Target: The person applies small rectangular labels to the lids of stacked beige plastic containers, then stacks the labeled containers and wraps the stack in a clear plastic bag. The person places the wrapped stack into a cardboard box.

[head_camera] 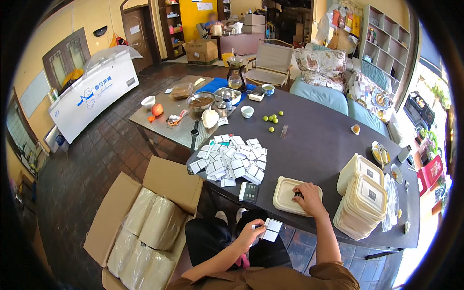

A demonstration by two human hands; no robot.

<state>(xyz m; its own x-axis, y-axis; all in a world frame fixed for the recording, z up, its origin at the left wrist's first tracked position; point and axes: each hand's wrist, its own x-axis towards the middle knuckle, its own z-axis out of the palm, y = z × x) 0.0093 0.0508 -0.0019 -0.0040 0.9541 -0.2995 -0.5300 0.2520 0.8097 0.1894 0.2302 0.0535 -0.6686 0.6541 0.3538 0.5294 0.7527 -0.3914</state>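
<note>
My left hand (251, 235) holds a white label sheet (272, 230) with dark dividing lines above my lap. On the table edge lies a cream plastic lid (284, 202). My right hand (311, 198) is over that lid, thumb and fingers around a small black label (298, 195) at its middle; whether the label is stuck down is hidden. Left of the lid is a small stack of black printed label sheets (249, 192). Beyond it spreads a heap of white label backing sheets (232, 161). Stacked cream lids (360, 206) with black labels stand right of my right hand.
An open cardboard box (119, 214) of plastic-wrapped cream stacks stands on the floor at my left. Green fruits (271, 129), a white cup (247, 112) and a steel bowl (200, 103) sit farther back. A clear plastic bag (390, 203) lies beside the lids. A person (213, 23) sits at the far desk.
</note>
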